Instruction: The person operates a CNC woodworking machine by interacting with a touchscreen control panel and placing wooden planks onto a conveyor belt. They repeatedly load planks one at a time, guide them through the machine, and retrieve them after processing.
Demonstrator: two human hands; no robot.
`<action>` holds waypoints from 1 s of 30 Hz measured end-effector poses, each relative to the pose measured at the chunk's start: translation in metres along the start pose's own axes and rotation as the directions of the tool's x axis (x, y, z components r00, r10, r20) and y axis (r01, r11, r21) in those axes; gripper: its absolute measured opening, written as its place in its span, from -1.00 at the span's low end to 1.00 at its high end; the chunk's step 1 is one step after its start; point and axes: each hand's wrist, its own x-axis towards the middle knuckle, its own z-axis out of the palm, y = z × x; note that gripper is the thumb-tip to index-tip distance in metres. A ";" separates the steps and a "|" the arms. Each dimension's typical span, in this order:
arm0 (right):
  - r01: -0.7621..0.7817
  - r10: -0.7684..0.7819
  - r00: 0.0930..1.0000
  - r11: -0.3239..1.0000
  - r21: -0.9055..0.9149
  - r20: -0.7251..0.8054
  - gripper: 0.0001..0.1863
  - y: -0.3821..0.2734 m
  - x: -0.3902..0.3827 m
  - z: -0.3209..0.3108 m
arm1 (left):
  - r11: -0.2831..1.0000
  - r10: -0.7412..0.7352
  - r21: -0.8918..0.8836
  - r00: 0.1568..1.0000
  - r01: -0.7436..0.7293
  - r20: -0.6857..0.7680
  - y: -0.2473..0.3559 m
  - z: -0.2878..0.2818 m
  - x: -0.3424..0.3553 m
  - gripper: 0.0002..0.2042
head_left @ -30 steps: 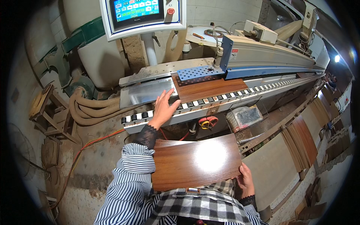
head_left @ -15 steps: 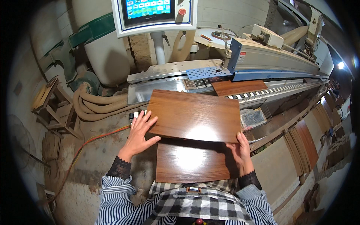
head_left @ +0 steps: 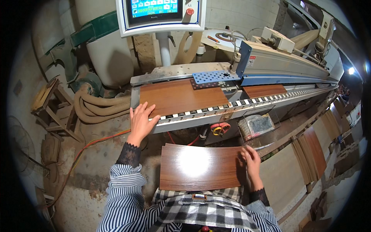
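A brown wood-grain panel (head_left: 181,95) lies flat on the infeed bed of a long machine, its right part under a blue perforated plate (head_left: 210,76). My left hand (head_left: 142,120) rests on the panel's near left corner, fingers stretched out and open. Close to my body sits a stack of similar glossy panels (head_left: 181,181), slightly offset at the top edge. Beside the stack's far right corner is my right hand (head_left: 253,164), its fingers loosely bent and apart, not gripping a panel. Another brown panel (head_left: 264,91) lies farther right along the machine's roller track (head_left: 247,101).
A control screen (head_left: 154,9) with a red stop button (head_left: 189,12) stands above the bed. Under the track are a wire basket (head_left: 258,125) and red-yellow scissors-like handles (head_left: 219,129). Thick hoses (head_left: 98,112) and a wooden stool (head_left: 58,108) are left; more panels (head_left: 315,150) stand right.
The panel between my hands has gone forward onto the machine bed. My left hand went with it and now lies flat on its corner. My right hand has come off it, back beside the stack.
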 end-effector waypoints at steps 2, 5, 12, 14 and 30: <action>0.061 -0.094 0.990 0.959 -0.276 -0.109 -0.59 0.030 -0.033 -0.019 | 1.000 0.000 -0.025 1.000 0.000 0.023 0.001 0.001 0.012 -0.49; -0.090 0.042 0.990 0.920 -0.382 -0.132 -0.57 0.062 -0.076 -0.035 | 0.999 0.010 -0.045 0.996 -0.006 0.087 0.003 -0.005 0.023 -0.47; -0.081 -0.018 0.962 0.934 -0.348 -0.274 -0.65 0.064 -0.096 -0.004 | 0.999 -0.030 -0.023 0.999 0.031 0.029 -0.004 0.013 0.017 -0.29; -0.135 0.018 0.952 0.919 -0.370 -0.305 -0.66 0.066 -0.094 -0.007 | 0.997 -0.062 -0.035 0.997 0.063 0.042 -0.002 0.012 0.018 -0.24; -0.392 0.449 0.892 0.825 0.408 -0.049 -0.77 0.024 -0.072 -0.020 | 0.992 -0.121 -0.043 0.993 0.121 0.012 0.001 0.016 0.014 -0.23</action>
